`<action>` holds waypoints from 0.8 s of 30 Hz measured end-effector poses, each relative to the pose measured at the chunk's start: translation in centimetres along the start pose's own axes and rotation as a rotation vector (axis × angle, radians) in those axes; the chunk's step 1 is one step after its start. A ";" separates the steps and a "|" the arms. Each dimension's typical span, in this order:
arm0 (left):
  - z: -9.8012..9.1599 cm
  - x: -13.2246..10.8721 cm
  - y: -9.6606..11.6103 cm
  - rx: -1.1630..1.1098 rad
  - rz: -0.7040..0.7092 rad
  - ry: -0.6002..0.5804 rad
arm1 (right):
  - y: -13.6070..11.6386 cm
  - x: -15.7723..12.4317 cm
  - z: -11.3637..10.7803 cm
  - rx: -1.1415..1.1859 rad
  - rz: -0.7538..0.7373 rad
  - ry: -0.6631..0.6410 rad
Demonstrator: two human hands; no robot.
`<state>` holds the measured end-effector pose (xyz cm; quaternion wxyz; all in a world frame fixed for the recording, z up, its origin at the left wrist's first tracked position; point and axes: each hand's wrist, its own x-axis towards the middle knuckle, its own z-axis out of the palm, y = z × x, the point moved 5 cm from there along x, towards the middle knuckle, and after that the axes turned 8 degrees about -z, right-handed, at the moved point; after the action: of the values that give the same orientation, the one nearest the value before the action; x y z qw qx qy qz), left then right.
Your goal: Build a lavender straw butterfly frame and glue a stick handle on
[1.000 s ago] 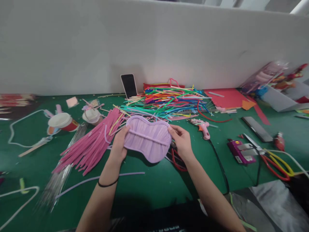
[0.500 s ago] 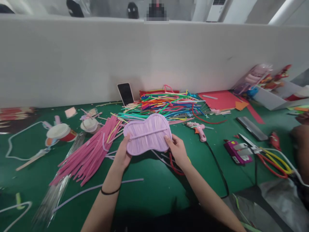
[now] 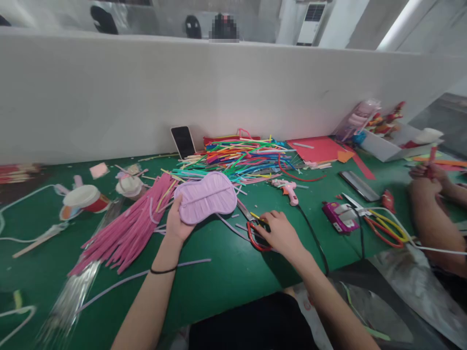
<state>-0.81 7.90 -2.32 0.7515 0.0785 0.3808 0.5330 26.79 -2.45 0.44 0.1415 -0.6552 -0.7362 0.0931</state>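
Note:
A lilac, peanut-shaped panel (image 3: 207, 197) with a raised rim and a strip along its middle is held up over the table. My left hand (image 3: 178, 221) is closed on its left end. My right hand (image 3: 279, 233) is off the panel, its fingers apart over the yellow handle of a pair of scissors (image 3: 260, 248). The other handle is red, and the blades point away from me. Whether the fingertips touch the handle is unclear. Lilac pipe cleaners (image 3: 233, 228) lie under and beside the panel.
Pink pipe cleaners (image 3: 124, 228) lie left, mixed-coloured ones (image 3: 241, 155) behind. A pink glue gun (image 3: 291, 192), a purple power adapter (image 3: 339, 218) and a second pair of scissors (image 3: 383, 226) lie right. Paper cups (image 3: 85, 197) stand left. Another person's hands (image 3: 428, 175) are far right.
My right hand has let go of the panel's right end and moved down to the scissors. The panel, still in my left hand, now tilts up to the right. The view has turned right.

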 end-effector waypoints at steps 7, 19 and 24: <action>-0.7 0.3 1.2 -0.131 0.155 -0.004 | -1.3 -2.0 1.6 -0.131 0.030 0.097; -1.9 -0.3 4.1 -0.202 0.326 -0.122 | -2.7 -2.6 2.6 -0.155 0.000 0.147; -1.4 -0.2 3.4 -0.187 0.277 -0.133 | -0.4 -3.0 2.2 -0.006 -0.040 0.127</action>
<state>-4.32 8.78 -1.45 0.6985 0.0949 0.2648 0.6580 26.00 -5.34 -1.72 0.1878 -0.6454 -0.7390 0.0465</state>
